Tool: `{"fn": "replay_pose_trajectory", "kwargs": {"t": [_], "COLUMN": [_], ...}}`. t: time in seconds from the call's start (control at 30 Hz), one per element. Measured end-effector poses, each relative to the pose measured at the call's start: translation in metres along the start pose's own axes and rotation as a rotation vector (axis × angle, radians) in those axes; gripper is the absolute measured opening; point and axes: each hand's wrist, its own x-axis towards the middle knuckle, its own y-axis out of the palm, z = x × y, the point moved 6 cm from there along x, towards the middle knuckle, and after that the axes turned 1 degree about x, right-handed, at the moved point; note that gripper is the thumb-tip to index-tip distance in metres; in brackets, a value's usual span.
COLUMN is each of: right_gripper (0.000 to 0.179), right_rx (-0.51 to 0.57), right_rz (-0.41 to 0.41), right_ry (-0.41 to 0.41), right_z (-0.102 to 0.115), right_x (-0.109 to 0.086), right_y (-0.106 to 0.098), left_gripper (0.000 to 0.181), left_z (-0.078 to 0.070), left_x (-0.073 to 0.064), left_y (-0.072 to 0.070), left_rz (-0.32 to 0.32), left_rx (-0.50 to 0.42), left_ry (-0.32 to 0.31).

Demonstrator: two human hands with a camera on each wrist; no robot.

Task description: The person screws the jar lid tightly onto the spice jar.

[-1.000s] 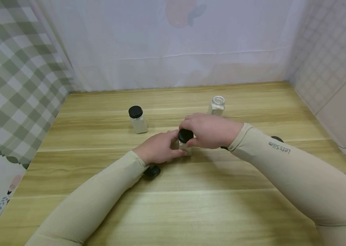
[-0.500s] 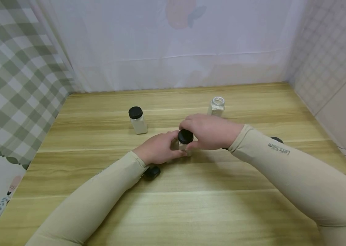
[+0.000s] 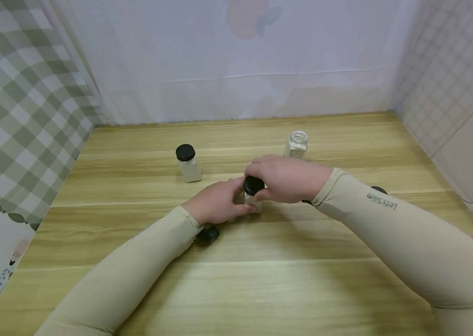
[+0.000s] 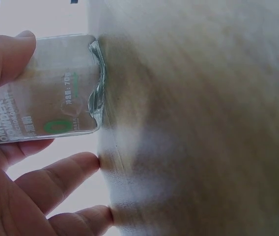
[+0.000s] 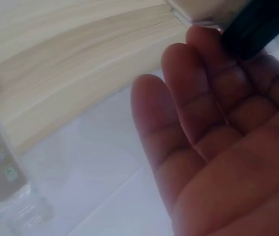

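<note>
Head view: the left hand (image 3: 215, 203) grips a jar (image 3: 251, 201) standing on the table (image 3: 261, 289); the right hand (image 3: 284, 178) pinches its black cap (image 3: 253, 185). Left wrist view: the jar's base meets the tabletop. Right wrist view: the right hand curls at the cap. Step, as judged: working the cap, direction undetermined. Turning it further calls for a steady left hold.

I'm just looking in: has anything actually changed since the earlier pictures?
Very little. The right hand's thumb seems to have shifted slightly upward at the black lid since half a second ago. Nothing was newly gripped or released: the left hand still holds the middle jar, the right hand its lid. The lidded jar and open jar stayed put.
</note>
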Motion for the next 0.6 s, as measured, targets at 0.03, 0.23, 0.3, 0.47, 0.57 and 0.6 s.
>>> {"fn": "replay_pose_trajectory", "kwargs": {"t": [0.03, 0.23, 0.3, 0.47, 0.57, 0.6], "right_gripper": [0.029, 0.028, 0.033, 0.043, 0.039, 0.037], "right_rx": [0.0, 0.008, 0.012, 0.014, 0.009, 0.009], "right_rz": [-0.006, -0.029, -0.028, -0.011, -0.002, -0.001], "right_ry": [-0.001, -0.006, -0.019, -0.039, -0.03, -0.031], "right_z": [0.0001, -0.0017, -0.0021, -0.0032, -0.0033, -0.0031], "right_x": [0.0002, 0.0006, -0.0001, -0.0022, -0.002, -0.0017], "right_y": [-0.0002, 0.0008, 0.0016, 0.0025, 0.0016, 0.0013], "left_gripper": [0.062, 0.06, 0.061, 0.063, 0.062, 0.062], "left_z": [0.0001, 0.0008, 0.0013, 0.001, -0.0001, -0.0003], "left_x": [-0.0001, -0.0005, -0.0007, -0.0011, -0.0013, -0.0012], "left_y": [0.0001, 0.001, 0.0013, 0.0005, -0.0002, -0.0004], "left_rz": [0.001, 0.007, 0.01, 0.005, 0.001, 0.0], "left_rx": [-0.001, -0.005, -0.003, 0.003, 0.001, 0.001], "left_ry": [-0.001, -0.011, -0.016, -0.013, -0.002, 0.0]}}
